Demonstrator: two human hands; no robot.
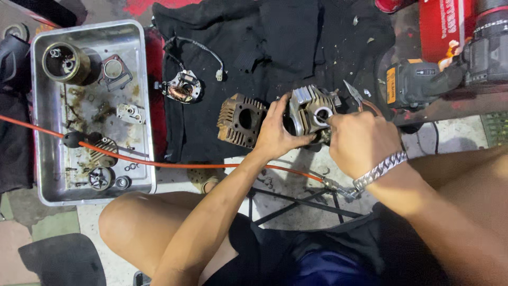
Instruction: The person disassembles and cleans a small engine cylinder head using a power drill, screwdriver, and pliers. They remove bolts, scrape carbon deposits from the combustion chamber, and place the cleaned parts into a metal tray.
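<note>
My left hand (276,132) grips a finned grey metal cylinder head (309,108) from its left side, holding it over a black cloth (275,37). My right hand (360,140), with a metal bracelet on the wrist, presses its fingers against the head's right side near a round white-rimmed port. A brown finned engine cylinder (242,120) lies on the cloth just left of my left hand. What my right fingertips pinch is hidden.
A metal tray (145,106) at left holds a rotor, gaskets and small engine parts. A stator coil (182,87) with a wire lies on the cloth. An orange hose (159,163) crosses the floor. Pliers (357,98) and a cordless power tool (423,79) sit at right.
</note>
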